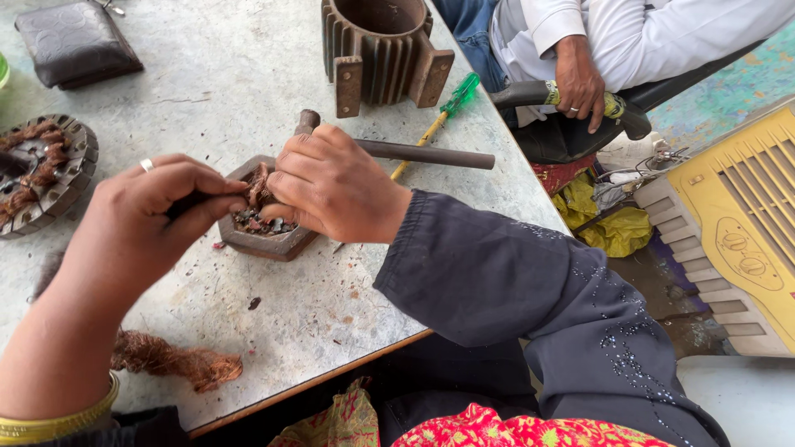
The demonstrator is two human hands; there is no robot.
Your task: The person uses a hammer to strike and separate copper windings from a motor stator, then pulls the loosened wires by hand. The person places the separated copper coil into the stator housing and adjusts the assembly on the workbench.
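Rusty-brown metal is framing the small square stator core [263, 232], which is lying on the grey table [248, 74] directly under both hands. Fingertips of the right hand [335, 186] are curling down onto its far edge and pinching a tuft of copper winding wire [260, 184] rising from the core's middle. Left of the core, the left hand [137, 223] is closing thumb and forefinger tightly on something dark and slim at the core's near-left corner; what it is cannot be made out, since the fingers are covering it. Most of the core's top is hiding beneath the knuckles. Just behind the core a dark steel rod [422, 153] is lying across the table, with a green-handled screwdriver [443, 112] crossing beyond it. Farther behind is standing a ribbed cast motor housing [381, 50]. Left of the core a round stator [41, 174] is being cut off by the frame edge, and nearer, a frizzy clump of pulled copper wire [178, 360].
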